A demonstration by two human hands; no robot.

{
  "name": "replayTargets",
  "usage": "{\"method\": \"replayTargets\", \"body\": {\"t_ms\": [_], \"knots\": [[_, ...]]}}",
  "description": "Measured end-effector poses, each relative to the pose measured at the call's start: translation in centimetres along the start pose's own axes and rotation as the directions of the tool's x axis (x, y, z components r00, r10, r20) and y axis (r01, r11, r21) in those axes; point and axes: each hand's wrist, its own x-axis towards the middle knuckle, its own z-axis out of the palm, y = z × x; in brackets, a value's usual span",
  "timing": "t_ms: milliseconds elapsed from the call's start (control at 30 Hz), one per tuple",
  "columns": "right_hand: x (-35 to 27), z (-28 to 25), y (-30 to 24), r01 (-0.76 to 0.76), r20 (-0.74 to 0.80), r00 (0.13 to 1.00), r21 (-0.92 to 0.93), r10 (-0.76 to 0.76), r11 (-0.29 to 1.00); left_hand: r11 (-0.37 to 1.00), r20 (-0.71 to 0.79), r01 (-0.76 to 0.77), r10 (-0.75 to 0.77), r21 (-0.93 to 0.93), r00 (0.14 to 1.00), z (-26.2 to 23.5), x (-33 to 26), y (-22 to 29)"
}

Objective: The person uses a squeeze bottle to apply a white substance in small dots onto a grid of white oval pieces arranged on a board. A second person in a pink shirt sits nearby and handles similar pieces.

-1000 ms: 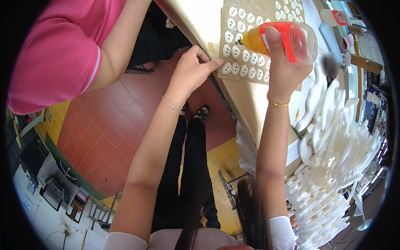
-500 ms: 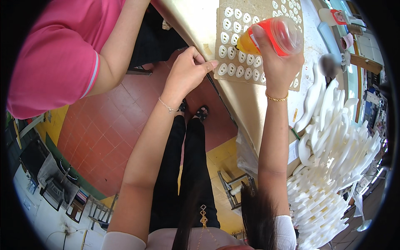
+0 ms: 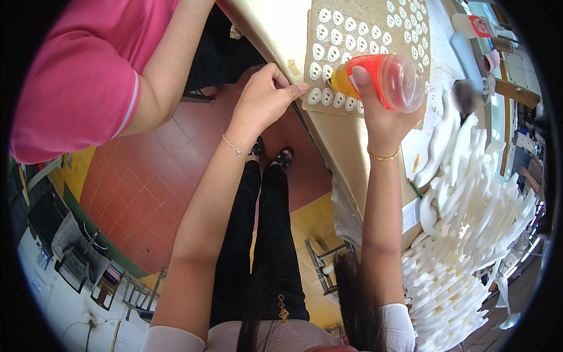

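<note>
Tan tabletop [image 3: 334,135], brown board [image 3: 399,42], red-tiled floor [image 3: 158,176], perhaps a stool [image 3: 315,258]

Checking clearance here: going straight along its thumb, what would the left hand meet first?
The left hand would likely meet the cardboard first, at the edge beside its thumb; whether they touch is unclear.

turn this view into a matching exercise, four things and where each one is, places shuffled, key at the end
Things
1. bottle
2. small white oval pieces
3. left hand
4. curved white pieces

Places
A. by the edge of the table
B. heaped at the picture's right
C. gripped in the right hand
D. in rows on brown cardboard

Pairs: 1-C, 2-D, 3-A, 4-B
</note>
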Motion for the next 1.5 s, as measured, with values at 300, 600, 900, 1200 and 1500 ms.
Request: {"method": "replayTargets", "body": {"t_ms": [300, 600, 900, 1200, 1500], "knots": [[0.0, 1.4, 0.5, 0.2, -0.013, 0.98, -0.041, -0.2, 0.979, 1.0, 0.013, 0.013, -0.012, -0.014, 1.0, -0.1, 0.1, 0.0], [2.3, 2.5, -0.4, -0.026, -0.006, 1.0, 0.094, 0.027, 0.995, 0.999, 0.004, 0.032, -0.032, 0.0, 0.999, -0.2, -0.5, 0.9], [1.9, 2.4, -0.9, -0.012, 0.168, 0.985, -0.054, 0.021, 0.998, 1.0, -0.037, -0.023, 0.023, 0.004, 0.999, -0.2, -0.5, 0.5], [2.7, 0.4, 0.7, -0.281, 0.136, 0.96, 0.474, 0.247, 0.834, 0.999, -0.026, -0.009, 0.011, 0.047, 1.0, -0.3, -0.4, 0.5], [4.5, -2.0, 2.2, -0.174, -0.075, 0.975, 0.309, 0.207, 0.935, 1.0, 0.007, 0.006, -0.006, -0.008, 1.0, -0.1, -0.2, 0.0]]}}
